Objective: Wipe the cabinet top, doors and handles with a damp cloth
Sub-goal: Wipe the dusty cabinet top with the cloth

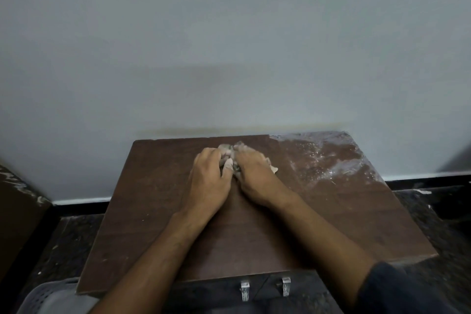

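Both hands meet over the far middle of the cabinet top (158,211), bunched together on a small grey cloth (227,148). The left hand (209,176) lies knuckles up, its fingers (226,164) curled in and pinching the cloth's near fold; the fingertips are pale with dust. The right hand (254,176) presses beside it, touching the left, with its fingers curled over the cloth so that most of the fabric is hidden beneath them. A lighter scrap of cloth pokes out just right of the right fingers, and a crumpled lump shows just beyond both sets of fingertips, close to the wall (229,46).

To the right of the fingers, the top's far right corner carries a whitish dust smear (331,160) with scattered specks. The wood left of the fingers and toward the person looks darker and cleaner, with only faint flecks.

Well below the fingers, at the near edge of the top, two metal handles (244,290) hang side by side on the doors, whose faces are barely in view. A dark sleeve (407,290) covers the right forearm at the lower right. At the lower left corner sits the rim of a grey perforated basket (43,296).
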